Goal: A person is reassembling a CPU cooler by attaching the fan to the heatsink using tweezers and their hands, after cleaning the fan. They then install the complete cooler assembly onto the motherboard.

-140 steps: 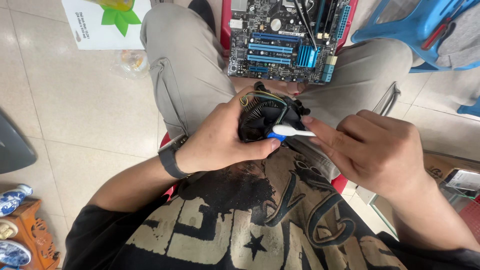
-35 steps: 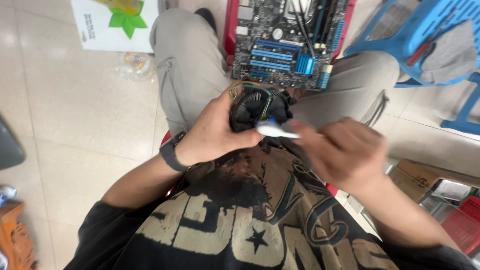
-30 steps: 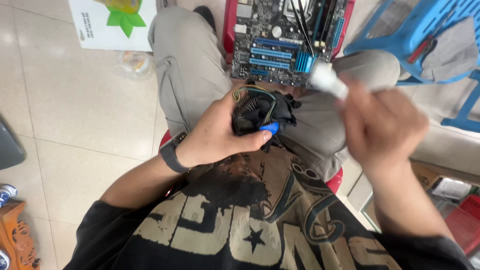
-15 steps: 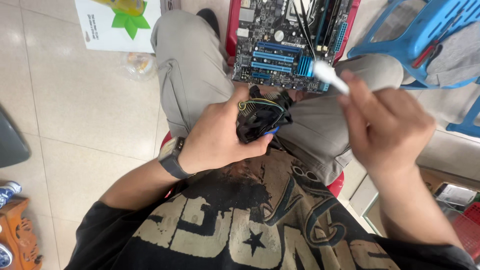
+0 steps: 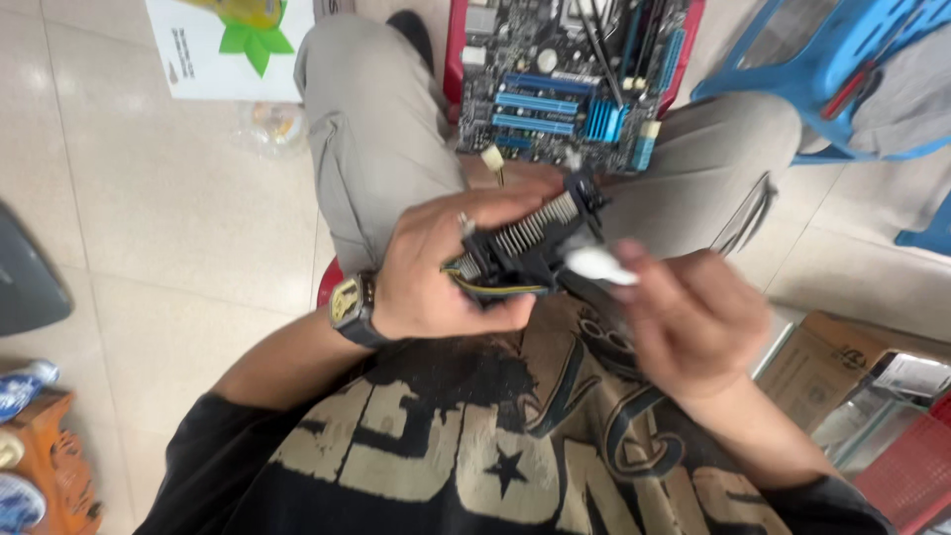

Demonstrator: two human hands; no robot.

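Head cam: left hand [image 5: 436, 272] wraps a black CPU cooler [image 5: 525, 248], fins showing, held over the lap w/ fingers closed round its frame; right hand [image 5: 688, 317], blurred, pinches a small white tube [image 5: 599, 266] at the cooler's side; motherboard [image 5: 570, 84] on floor betw. the knees. Cooler prob. light but rigid; fins thin & sharp, bend easily, so grip by plastic frame, not fins; thin wires snag.
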